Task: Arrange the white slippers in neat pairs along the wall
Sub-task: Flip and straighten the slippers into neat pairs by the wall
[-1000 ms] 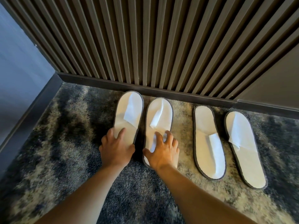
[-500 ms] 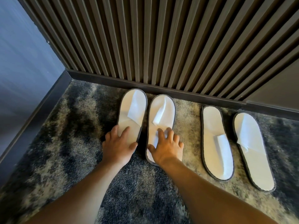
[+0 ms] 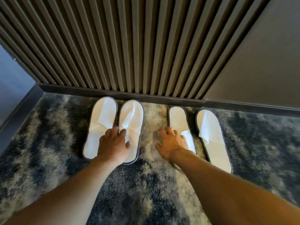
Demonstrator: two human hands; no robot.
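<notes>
Nearest the camera: two bare forearms reach forward from the bottom edge over a mottled grey and cream carpet [image 3: 146, 192].

Left hand [image 3: 113, 143]: palm down, fingers spread flat, grip open, nothing held. It lies across the heel ends of the left pair, covering the seam where the two slippers meet; its fingertips reach the folded straps.

Right hand [image 3: 171, 143]: palm down, fingers slightly curled and apart, grip open, nothing clasped. The hand is motion-blurred. Its thumb side sits over bare carpet in the gap between the pairs; its outer fingers overlap the inner edge of the third slipper. Whether they press it or only hover, I cannot tell.

Slippers, four in all, white with dark piping, lying flat on the carpet with one end towards the wall:
- first slipper [image 3: 100, 125], far left, and second slipper [image 3: 132, 117], side by side, touching or nearly so, roughly parallel.
- third slipper [image 3: 178, 120] and fourth slipper [image 3: 211, 137], far right, apart from one another with a strip of carpet between; both angle slightly rightward at the near end. The third one's near end is hidden by the right forearm.

Farthest: a dark skirting board [image 3: 120, 95] just behind the slipper tips, then a wall of vertical brown slats [image 3: 129, 46]; a plain flat panel [image 3: 259, 62] to the right.
</notes>
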